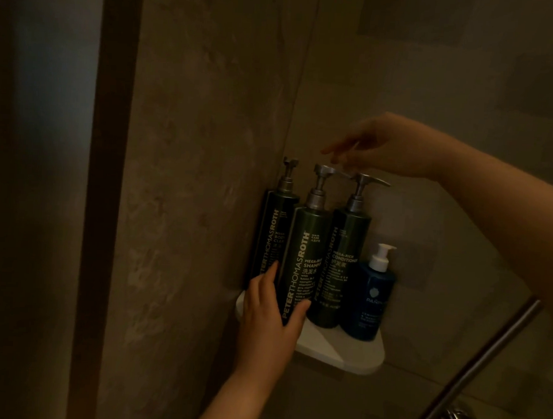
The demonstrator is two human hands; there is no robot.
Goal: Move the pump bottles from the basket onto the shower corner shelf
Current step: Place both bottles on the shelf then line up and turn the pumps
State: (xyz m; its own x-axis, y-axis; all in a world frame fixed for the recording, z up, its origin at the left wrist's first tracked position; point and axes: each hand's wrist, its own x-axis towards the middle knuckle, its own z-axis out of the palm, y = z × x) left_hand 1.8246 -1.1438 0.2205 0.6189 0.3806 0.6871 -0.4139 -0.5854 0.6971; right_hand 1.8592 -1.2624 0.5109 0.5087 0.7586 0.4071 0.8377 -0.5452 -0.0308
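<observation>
Left hand (273,308) grips the shampoo bottle (302,242) at the corner shelf (350,357); right hand (384,147) hovers, fingers relaxed, above its pump (323,170).

PETERTHOMASROTH on shampoo bottle (305,243), conditioner bottle (347,242).

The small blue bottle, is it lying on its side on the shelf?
No, the small blue bottle stands upright on the white corner shelf, beside the conditioner bottle.
</observation>
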